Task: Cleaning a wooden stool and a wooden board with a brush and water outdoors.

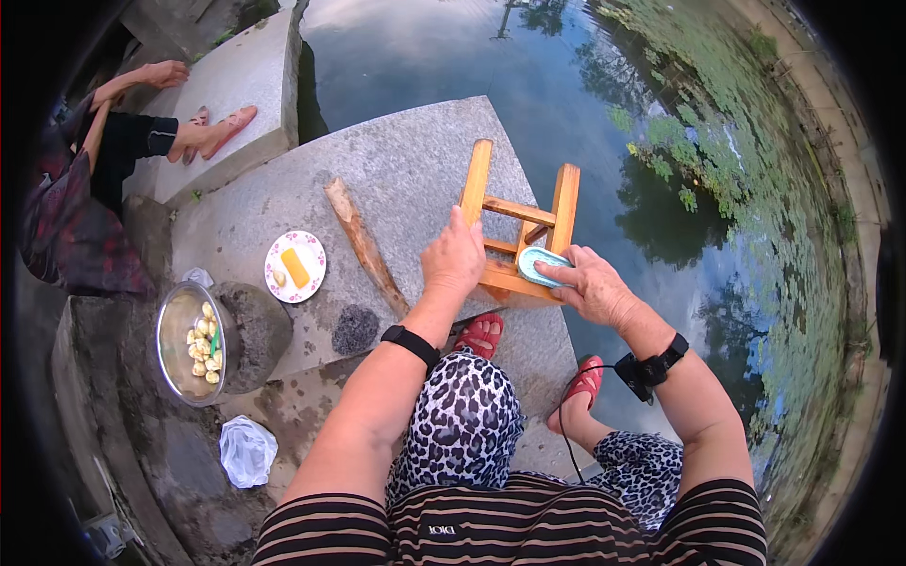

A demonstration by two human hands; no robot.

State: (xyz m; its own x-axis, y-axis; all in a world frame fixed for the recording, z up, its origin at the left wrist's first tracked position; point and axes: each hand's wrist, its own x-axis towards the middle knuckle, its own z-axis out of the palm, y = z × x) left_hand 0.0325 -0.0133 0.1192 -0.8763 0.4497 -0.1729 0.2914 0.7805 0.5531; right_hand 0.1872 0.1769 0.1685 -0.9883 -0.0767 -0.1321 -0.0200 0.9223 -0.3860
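Observation:
My left hand (454, 256) grips one leg of a small wooden stool (520, 208), which is tipped so that its legs point away from me. In my right hand (597, 286) is a light blue scrubbing brush (541, 264), laid against the stool near its seat end. The brush's bristles are hidden from me. Beneath the stool lies a grey stone slab (425, 156) at the water's edge.
Left on the slab are a wooden stick (364, 244) and a flowered plate (318, 272) holding a yellow bar. Further left, a metal bowl (173, 368) contains several pale round pieces; a plastic bag (248, 453) lies nearer. Water (425, 64) borders the slab. A person (117, 148) sits at upper left.

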